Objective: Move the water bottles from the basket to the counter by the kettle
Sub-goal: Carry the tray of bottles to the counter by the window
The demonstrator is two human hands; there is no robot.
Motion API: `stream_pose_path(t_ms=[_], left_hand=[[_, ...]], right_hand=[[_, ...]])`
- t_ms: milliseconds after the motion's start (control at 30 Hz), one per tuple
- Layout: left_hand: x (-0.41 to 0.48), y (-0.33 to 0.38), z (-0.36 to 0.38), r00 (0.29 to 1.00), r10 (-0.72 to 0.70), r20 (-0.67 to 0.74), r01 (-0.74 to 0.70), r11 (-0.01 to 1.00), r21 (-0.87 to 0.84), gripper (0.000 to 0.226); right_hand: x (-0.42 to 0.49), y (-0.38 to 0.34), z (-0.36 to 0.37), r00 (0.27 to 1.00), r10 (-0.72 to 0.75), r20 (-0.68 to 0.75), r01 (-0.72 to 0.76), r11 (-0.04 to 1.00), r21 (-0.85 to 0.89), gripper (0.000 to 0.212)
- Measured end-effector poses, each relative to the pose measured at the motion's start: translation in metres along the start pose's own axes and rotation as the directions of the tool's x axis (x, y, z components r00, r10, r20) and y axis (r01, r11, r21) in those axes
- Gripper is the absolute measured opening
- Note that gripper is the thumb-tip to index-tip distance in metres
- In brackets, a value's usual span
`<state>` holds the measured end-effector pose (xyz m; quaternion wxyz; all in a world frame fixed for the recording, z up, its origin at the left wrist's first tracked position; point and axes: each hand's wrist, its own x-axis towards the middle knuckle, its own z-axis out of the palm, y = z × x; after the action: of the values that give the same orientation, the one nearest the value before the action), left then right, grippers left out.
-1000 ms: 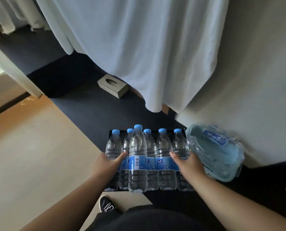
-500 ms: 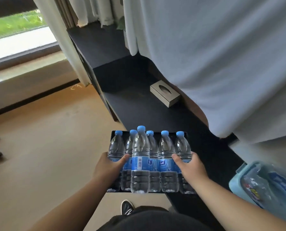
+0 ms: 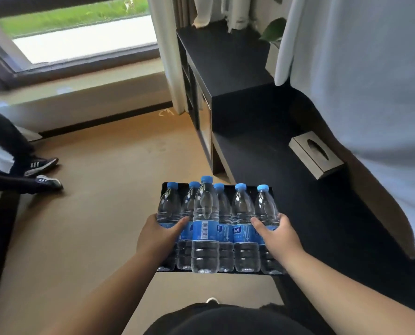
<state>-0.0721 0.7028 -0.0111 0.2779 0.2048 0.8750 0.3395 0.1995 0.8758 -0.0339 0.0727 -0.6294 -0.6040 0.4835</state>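
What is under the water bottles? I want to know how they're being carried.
The water bottles stand on a black tray; only its far rim and near edge show. The left hand and right hand squeeze the outer bottles. The tray's floor is hidden.

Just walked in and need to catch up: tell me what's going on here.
A person is carrying a black tray of six blue-capped water bottles. The left hand and right hand press in on the outer bottles from either side. They stand beside a long black counter bearing a tissue box. No kettle is visible.
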Motion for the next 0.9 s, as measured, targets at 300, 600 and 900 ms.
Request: stream_pose_path(t_ms=[300, 600, 900], left_hand=[[0.04, -0.015, -0.025, 0.981, -0.178, -0.074, 0.173, 0.982, -0.077, 0.065], [0.114, 0.023, -0.031, 0.957, -0.247, -0.15, 0.231, 0.966, -0.119, 0.071], [0.184, 0.058, -0.039, 0.919, -0.334, -0.209, 0.292, 0.934, -0.207, 0.067]], right_hand=[[0.057, -0.063, 0.044, 0.989, -0.079, 0.123, 0.089, 0.993, -0.078, 0.105], [0.146, -0.142, 0.057, 0.967, -0.122, 0.222, 0.151, 0.982, -0.117, 0.109], [0.221, -0.228, 0.067, 0.942, -0.195, 0.275, 0.248, 0.953, -0.176, 0.11]])
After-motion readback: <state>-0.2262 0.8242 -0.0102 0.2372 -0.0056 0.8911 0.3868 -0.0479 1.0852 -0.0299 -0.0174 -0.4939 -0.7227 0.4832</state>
